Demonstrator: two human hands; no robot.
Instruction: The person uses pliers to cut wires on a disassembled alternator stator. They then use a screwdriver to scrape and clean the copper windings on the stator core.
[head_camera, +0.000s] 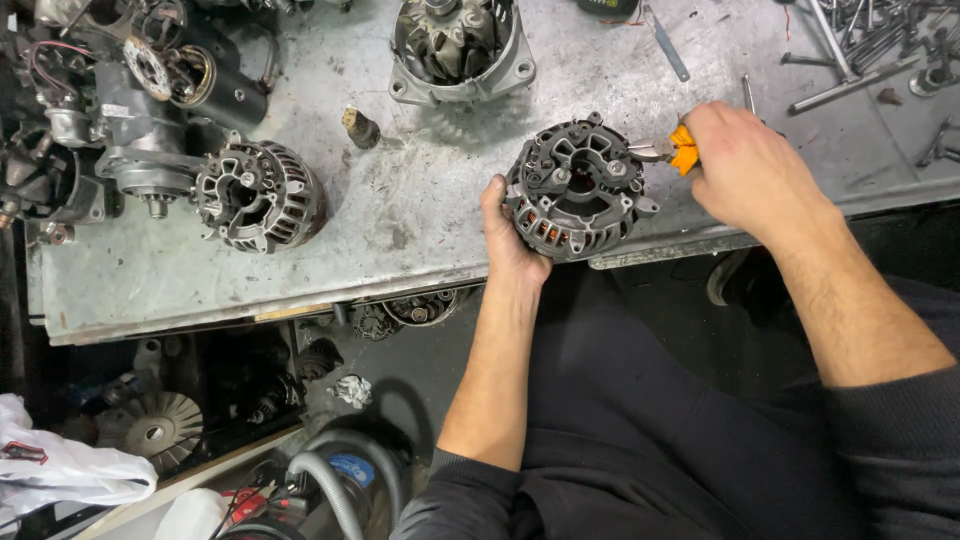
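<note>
Left hand (508, 235) grips the alternator (573, 190), face up; right hand (745, 165) clasps orange-handled pliers (668, 150), seemingly pointing left

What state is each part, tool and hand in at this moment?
Alternator: tilted at the bench edge, rear cover facing up.
Left hand: gripping the alternator's side.
Right hand: closed around the orange-handled pliers, tips at the alternator.
Second alternator: lying untouched on the bench.
Open housing: standing apart, untouched.
</note>
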